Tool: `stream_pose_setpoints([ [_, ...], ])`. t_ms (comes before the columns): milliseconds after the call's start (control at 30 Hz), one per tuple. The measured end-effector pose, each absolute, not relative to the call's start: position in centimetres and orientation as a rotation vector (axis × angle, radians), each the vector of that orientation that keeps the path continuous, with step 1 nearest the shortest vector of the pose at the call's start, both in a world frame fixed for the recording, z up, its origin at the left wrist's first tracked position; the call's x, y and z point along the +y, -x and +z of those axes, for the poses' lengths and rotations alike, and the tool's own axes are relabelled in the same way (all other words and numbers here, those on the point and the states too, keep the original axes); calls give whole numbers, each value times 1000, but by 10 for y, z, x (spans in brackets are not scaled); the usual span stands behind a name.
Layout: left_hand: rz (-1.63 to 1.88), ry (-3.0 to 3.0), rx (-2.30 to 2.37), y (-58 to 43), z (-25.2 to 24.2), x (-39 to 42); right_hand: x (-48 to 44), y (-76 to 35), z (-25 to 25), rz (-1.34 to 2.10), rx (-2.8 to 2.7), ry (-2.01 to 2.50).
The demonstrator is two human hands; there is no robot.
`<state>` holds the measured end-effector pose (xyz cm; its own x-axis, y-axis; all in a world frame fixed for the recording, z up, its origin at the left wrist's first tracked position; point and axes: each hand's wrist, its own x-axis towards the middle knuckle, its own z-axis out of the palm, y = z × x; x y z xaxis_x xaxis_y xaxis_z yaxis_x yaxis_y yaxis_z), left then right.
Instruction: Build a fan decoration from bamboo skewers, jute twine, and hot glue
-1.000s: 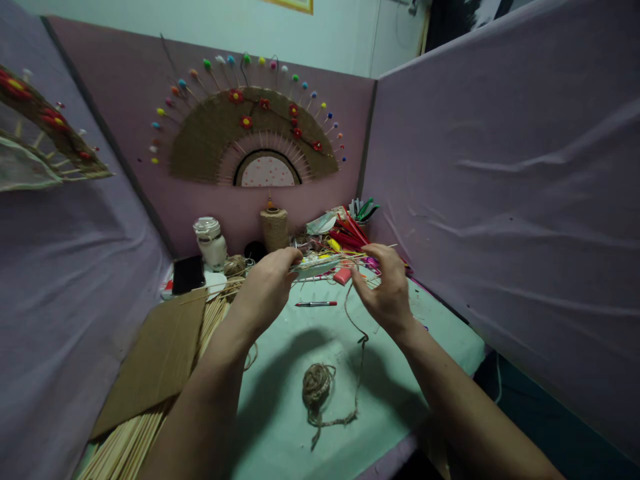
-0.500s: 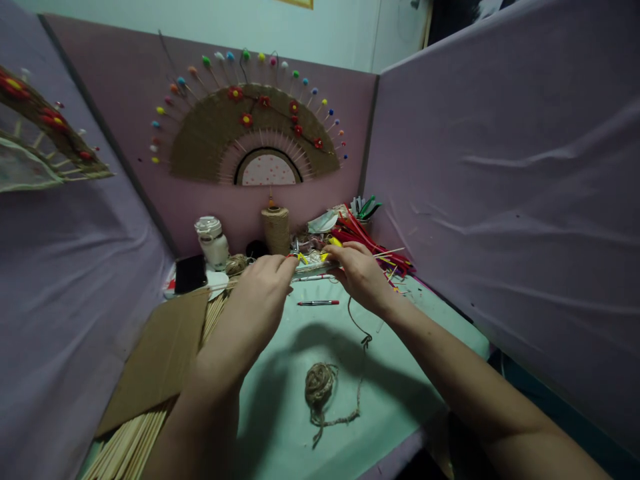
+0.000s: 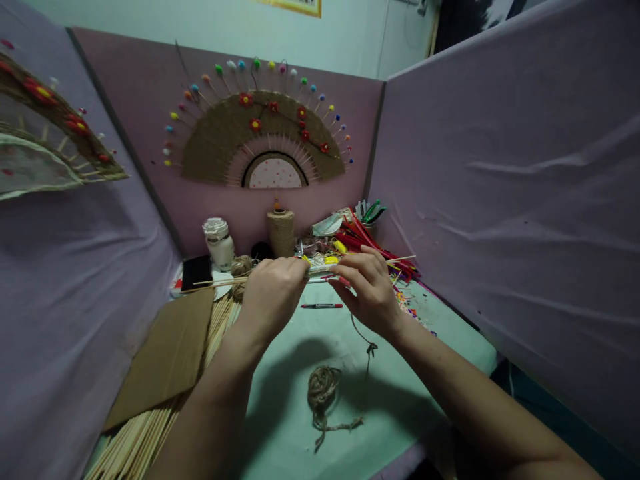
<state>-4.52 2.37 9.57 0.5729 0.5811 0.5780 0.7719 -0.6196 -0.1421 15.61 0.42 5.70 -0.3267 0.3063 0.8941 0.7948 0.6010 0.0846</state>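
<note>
My left hand (image 3: pixel 273 293) is closed round a flat, half-made fan piece with thin bamboo sticks (image 3: pixel 220 283) poking out to its left. My right hand (image 3: pixel 367 288) pinches the same piece from the right, fingers curled on its edge. A strand of jute twine (image 3: pixel 364 339) hangs from under my right hand down to a small loose twine ball (image 3: pixel 321 388) on the green table (image 3: pixel 295 427).
A red pen (image 3: pixel 321 306) lies behind my hands. A cardboard sheet (image 3: pixel 167 357) covers a bundle of bamboo sticks (image 3: pixel 135 437) at the left. A twine spool (image 3: pixel 281 231), white jar (image 3: pixel 219 241), and red pipe cleaners (image 3: pixel 367 243) crowd the back. Finished fans hang on the fabric partitions.
Both hands have drawn closer together on the fan piece. My right hand went from an open reach to a pinch, and the hanging twine lifted slightly.
</note>
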Motion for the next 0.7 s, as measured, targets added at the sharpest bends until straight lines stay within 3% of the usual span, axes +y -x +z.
stream_pose_setpoints([
  [700, -741, 2432, -1084, 37, 90, 18, -5, -141, 44, -764, -1915, 800],
])
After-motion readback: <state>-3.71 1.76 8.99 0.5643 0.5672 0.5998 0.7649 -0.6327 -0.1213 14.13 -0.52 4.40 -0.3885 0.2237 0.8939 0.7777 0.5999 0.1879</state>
